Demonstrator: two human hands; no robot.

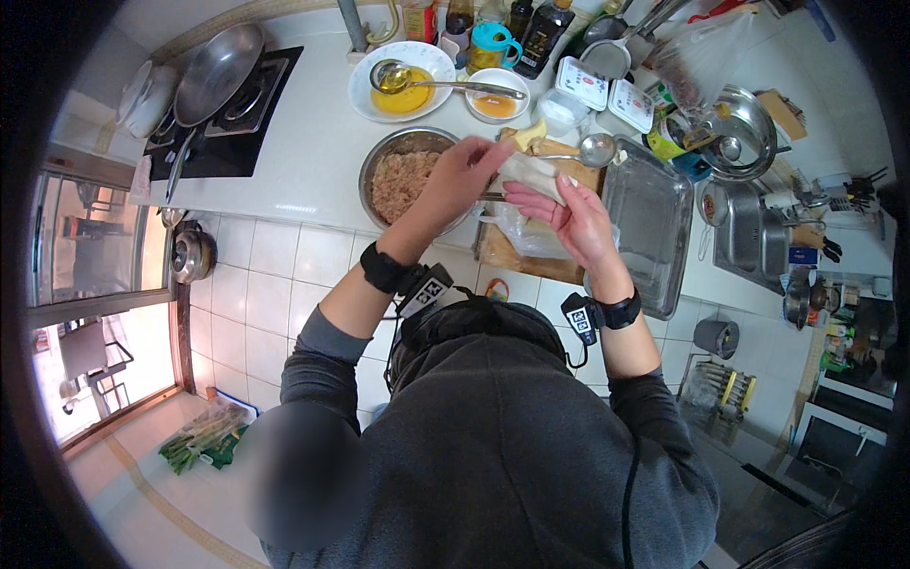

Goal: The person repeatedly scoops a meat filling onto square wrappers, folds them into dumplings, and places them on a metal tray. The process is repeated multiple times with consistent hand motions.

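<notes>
A pale rolled wrapper lies across the fingers of my right hand, and the thumb presses on its right end. My left hand is blurred, with its fingertips at the wrapper's left end; whether they grip it I cannot tell. Below the left forearm stands a steel bowl of minced filling, partly covered by that arm. Under both hands is a wooden cutting board with a clear plastic bag on it. A ladle and a piece of ginger rest near the board's far edge.
Right of the board sits a glass baking dish. Behind are a plate of beaten egg with a ladle across it, a small bowl of brown liquid, and several bottles. A frying pan stands on the left stove; a sink lies right.
</notes>
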